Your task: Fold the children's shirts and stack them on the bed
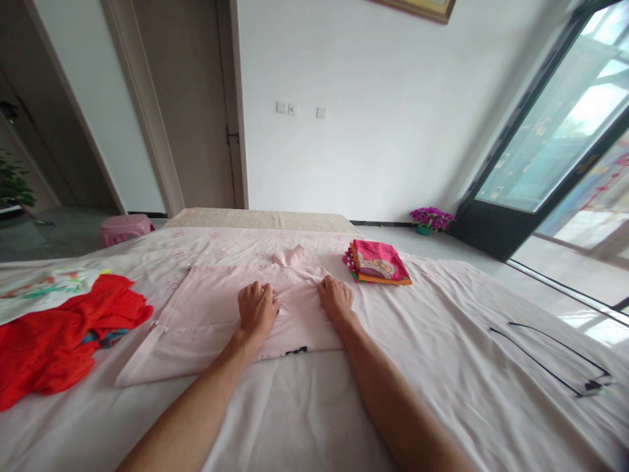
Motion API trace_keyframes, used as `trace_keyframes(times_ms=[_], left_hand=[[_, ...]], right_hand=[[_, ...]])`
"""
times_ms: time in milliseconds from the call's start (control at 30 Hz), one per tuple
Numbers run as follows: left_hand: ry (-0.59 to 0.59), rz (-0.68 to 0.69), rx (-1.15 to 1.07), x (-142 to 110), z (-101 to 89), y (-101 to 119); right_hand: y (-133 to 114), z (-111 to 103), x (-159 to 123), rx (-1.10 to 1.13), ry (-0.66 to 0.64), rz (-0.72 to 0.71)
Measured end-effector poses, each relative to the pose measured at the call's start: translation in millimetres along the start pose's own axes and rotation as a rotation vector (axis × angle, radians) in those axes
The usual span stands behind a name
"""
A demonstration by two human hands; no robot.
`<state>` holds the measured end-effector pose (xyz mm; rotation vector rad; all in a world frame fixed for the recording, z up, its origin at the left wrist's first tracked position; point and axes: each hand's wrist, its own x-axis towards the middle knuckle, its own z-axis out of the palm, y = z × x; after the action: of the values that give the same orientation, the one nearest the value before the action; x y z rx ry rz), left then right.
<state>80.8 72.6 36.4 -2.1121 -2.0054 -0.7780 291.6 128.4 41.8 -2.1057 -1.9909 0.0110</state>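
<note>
Left hand (256, 308) and right hand (337, 296) rest a little apart on a pale pink garment (206, 298), their fingers curled down and pinching its fabric, with creases gathering at the fingertips. Both bare forearms reach in from the bottom of the view.

The garment lies in the middle of a pale pink sheet (432, 354), mostly flat, its wide part stretching to the left and a small crumpled part sticking up beyond the hands. Black print shows at its near edge, between the forearms.

Just beyond the right hand sits a folded bright pink cloth (381, 261) with a cartoon design and orange edges. To the left, a rumpled red garment (73, 331) lies against a white printed cloth (54, 285). Well to the right are thin black glasses (593, 385), arms unfolded.

Past the sheet are a pink stool (126, 226), a brown door (181, 98), a white wall (354, 157) and purple flowers (432, 217) on the floor near a dark-framed glass door (545, 144).
</note>
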Motion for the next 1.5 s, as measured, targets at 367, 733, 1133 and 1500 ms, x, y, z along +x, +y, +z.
trace_keyframes(times_ms=[367,733,1133,1500], left_hand=[[-0.132,0.501,-0.290,-23.2,26.9,24.0],[-0.273,0.488,-0.106,-26.7,5.2,-41.3],[-0.206,0.126,0.173,-49.5,-50.8,-196.5],[-0.173,0.348,-0.131,-72.0,-64.5,-137.0]], right_hand=[[-30.1,-8.0,-32.1,0.026,0.037,-0.412],[0.4,21.9,-29.3,-0.034,-0.055,-0.478],[-1.6,26.1,-29.7,-0.020,-0.030,-0.467],[-40.8,3.4,-75.8,-0.047,0.027,-0.435]])
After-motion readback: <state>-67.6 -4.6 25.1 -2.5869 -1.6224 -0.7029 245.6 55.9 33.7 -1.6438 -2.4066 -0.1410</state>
